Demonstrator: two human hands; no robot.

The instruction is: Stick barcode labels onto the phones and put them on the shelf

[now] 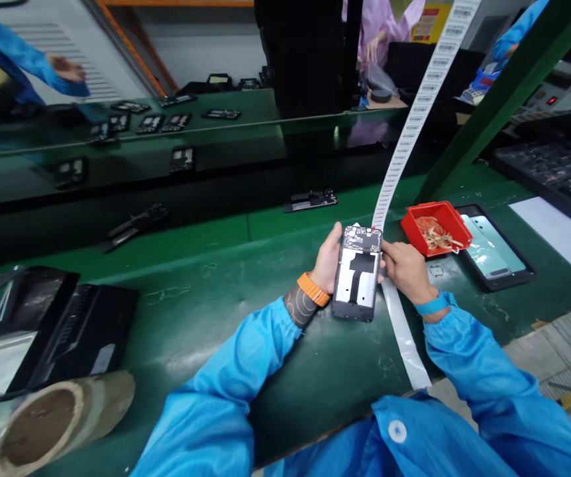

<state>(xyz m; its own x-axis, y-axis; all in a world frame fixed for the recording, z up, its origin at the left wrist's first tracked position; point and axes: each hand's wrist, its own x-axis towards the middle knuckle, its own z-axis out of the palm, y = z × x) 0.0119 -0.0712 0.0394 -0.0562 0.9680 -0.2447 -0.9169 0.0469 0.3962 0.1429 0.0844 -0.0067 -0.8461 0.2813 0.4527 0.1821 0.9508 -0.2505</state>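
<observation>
An opened smartphone (358,275), its circuit board and white-and-black inner side facing up, lies in my left hand (327,260). The thumb runs along its left edge, and fingertips show at its right edge. My right hand (407,268) is closed at the phone's upper right side, its index finger against the edge. What its curled fingers hold, if anything, is hidden. A long strip of barcode labels (417,109) comes down from above and passes behind the phone and my right hand. Its blank lower end (405,338) hangs toward the table's front edge.
To the right sit a red bin (415,242) of rubber bands and a black tray (521,271) with a pale green panel. Opened phones (311,200) lie on the belt beyond. At left are a cardboard tube (94,404) and black trays (111,321). Co-workers stand behind.
</observation>
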